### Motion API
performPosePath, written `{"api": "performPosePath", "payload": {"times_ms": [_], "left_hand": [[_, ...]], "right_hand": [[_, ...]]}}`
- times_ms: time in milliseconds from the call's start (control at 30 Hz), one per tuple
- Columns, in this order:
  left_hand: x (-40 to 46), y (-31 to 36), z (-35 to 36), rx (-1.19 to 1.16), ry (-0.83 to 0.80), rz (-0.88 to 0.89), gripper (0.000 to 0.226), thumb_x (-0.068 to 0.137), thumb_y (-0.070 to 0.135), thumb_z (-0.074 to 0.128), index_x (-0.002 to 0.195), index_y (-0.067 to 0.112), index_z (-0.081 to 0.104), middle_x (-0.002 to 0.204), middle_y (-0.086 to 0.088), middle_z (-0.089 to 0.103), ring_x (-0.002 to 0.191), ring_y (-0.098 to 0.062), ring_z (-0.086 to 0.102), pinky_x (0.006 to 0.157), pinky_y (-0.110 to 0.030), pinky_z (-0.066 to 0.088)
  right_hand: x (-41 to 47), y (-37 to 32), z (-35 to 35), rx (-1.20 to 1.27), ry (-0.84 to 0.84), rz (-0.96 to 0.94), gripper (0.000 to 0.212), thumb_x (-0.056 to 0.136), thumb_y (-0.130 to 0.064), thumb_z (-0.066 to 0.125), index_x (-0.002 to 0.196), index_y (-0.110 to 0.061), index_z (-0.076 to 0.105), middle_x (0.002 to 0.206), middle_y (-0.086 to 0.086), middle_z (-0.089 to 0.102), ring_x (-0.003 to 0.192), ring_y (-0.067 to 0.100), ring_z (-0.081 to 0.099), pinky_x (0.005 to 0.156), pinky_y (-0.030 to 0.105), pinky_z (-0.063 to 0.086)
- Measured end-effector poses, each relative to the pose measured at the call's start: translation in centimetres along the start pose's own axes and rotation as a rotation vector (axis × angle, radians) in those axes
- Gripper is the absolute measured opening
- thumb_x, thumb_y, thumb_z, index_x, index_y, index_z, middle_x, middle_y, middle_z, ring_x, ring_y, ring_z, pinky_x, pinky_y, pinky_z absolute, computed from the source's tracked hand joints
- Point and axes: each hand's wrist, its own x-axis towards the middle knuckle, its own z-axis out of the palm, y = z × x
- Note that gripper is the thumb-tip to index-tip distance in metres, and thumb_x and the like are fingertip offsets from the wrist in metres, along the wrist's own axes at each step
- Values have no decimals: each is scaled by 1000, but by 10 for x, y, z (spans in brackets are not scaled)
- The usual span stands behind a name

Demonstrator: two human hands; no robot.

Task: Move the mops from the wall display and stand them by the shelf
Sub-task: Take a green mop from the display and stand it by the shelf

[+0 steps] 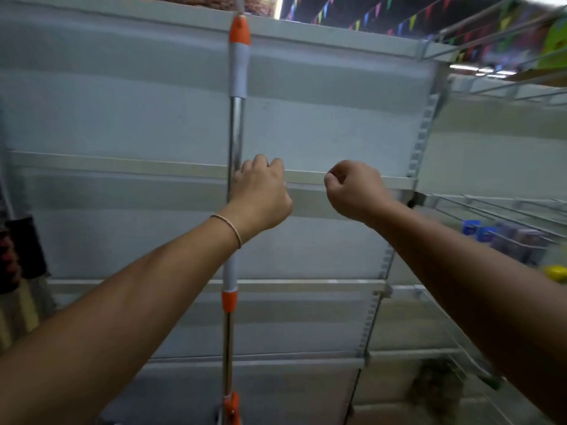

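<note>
Grey shelf (306, 176), bare boards | mop (235, 133) upright against its front | left hand (260, 191) curled round pole | right hand (352, 191) fisted, apparently empty | risk: one-handed release lets pole slide sideways, topple

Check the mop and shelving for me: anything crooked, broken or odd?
Nothing stands out. The mop stands upright against the shelf, left hand gripping its pole; the right hand is curled, holding nothing. The view is blurry.

Coloured bunting (368, 13) overhead; wire racks (506, 210) hold blurred packets (503, 237).
</note>
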Motion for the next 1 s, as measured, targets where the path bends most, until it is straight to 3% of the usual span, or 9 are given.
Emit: {"api": "performPosePath", "payload": {"times_ms": [200,333,467,667,867,1000], "left_hand": [[1,112,16,-312,-49,111,33,94,23,42,121,9,54,122,-20,56,113,-37,51,98,-44,44],[-5,210,21,-452,-44,195,30,96,20,40,118,8,57,120,-20,59,111,-36,54,95,-41,45],[-18,314,21,-567,-2,285,31,96,14,42,121,4,58,120,-22,61,113,-36,54,94,-36,40],[-50,463,19,-814,69,426,31,96,12,45,124,3,57,116,-19,64,109,-33,57,91,-29,35],[-75,594,28,-988,-40,560,35,97,14,42,130,7,53,118,-18,62,108,-32,56,93,-35,41],[-89,664,47,-1055,-127,636,36,98,14,41,131,6,51,111,-18,62,102,-31,56,86,-34,42]], "right_hand": [[-42,77,-83,-172,68,-38,24,94,-23,48,99,-12,69,102,11,71,98,32,61,75,29,39],[-68,142,-156,-266,114,-25,25,93,-23,49,99,-10,70,103,15,71,99,36,62,81,34,47],[-102,211,-230,-346,159,18,25,93,-22,49,100,-11,71,102,14,72,98,35,63,80,31,44],[-162,302,-325,-422,207,151,26,95,-23,50,103,-9,70,104,14,72,99,33,63,83,33,45],[-222,381,-416,-531,259,330,25,94,-22,50,99,-8,69,102,13,71,99,32,62,87,34,47],[-252,426,-457,-579,285,467,25,95,-25,49,102,-10,68,103,10,70,101,29,61,89,35,47]]}}
